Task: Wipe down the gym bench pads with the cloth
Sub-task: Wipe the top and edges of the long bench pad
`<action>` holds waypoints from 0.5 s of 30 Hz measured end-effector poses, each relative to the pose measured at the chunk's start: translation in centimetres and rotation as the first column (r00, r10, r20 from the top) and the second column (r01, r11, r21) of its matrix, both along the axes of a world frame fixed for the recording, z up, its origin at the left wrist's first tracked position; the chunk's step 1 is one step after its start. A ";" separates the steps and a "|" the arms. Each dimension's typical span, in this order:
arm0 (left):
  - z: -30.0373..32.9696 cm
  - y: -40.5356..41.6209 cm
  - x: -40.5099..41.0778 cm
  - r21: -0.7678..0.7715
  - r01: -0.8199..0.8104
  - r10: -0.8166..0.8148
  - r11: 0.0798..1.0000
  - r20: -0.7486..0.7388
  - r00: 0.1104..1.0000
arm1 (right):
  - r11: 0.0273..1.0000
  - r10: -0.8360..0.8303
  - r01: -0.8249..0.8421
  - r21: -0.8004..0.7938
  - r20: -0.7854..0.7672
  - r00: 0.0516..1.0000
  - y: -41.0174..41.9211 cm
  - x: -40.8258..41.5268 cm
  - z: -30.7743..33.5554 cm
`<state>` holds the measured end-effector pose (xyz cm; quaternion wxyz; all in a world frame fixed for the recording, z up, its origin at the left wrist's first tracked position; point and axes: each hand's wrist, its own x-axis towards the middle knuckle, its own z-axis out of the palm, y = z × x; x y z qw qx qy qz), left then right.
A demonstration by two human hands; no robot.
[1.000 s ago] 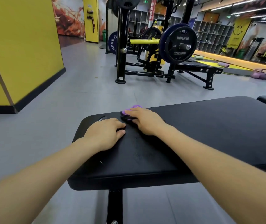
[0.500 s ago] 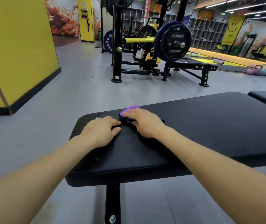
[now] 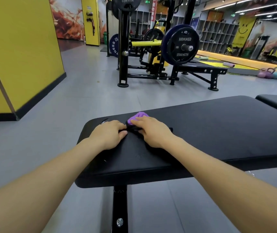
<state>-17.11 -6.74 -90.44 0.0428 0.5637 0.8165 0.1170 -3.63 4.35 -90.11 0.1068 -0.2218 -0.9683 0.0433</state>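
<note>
Gym floor, grey tiles, yellow walls around. Black padded gym bench pad (image 3: 218,132) runs across the lower middle of the head view, on a black steel post (image 3: 120,209) with a bolt showing.

Small purple cloth (image 3: 138,117), crumpled, lies on the pad near its far left corner, with a dark part or fold under it, hard to tell which. Right hand (image 3: 152,132) lies palm down on top of the cloth, fingers fairly straight and spread over it, pressing it onto the pad; only the purple far edge sticks out beyond the fingertips. No curl round the cloth visible.

Left hand (image 3: 108,134) rests palm down on the pad just left of the cloth, fingers loosely extended, thumb tip near the right hand, maybe touching the dark edge of the cloth, cannot tell. It grips nothing. Both forearms bare, reaching in from the bottom corners.

Second black pad section (image 3: 275,102) sits at the right edge, just beyond the main pad.

Further back: black weight rack (image 3: 123,47) with a black "Hammer Strength" weight plate (image 3: 182,46) on a yellow bar, a low black flat bench (image 3: 201,68) beside it. Pastel kettlebells (image 3: 273,74) in a row on the floor far right. Grey cubby shelves (image 3: 216,36) along the back wall.
</note>
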 end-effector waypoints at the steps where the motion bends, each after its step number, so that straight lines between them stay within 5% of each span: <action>1: 0.1 -0.3 0.0 0.009 -0.002 0.002 1.000 0.017 1.000 | 0.999 0.032 -0.031 -0.033 0.016 0.999 0.3 0.4 0.3; 9: -1.2 -4.6 -1.4 0.078 -0.059 0.052 0.995 0.089 0.995 | 0.955 -0.296 0.292 0.057 0.088 0.951 4.5 0.2 1.4; 15: -1.2 -4.5 -1.4 0.056 -0.064 0.061 0.996 0.057 0.997 | 0.998 -0.014 0.011 0.066 0.045 0.999 -4.8 1.8 1.1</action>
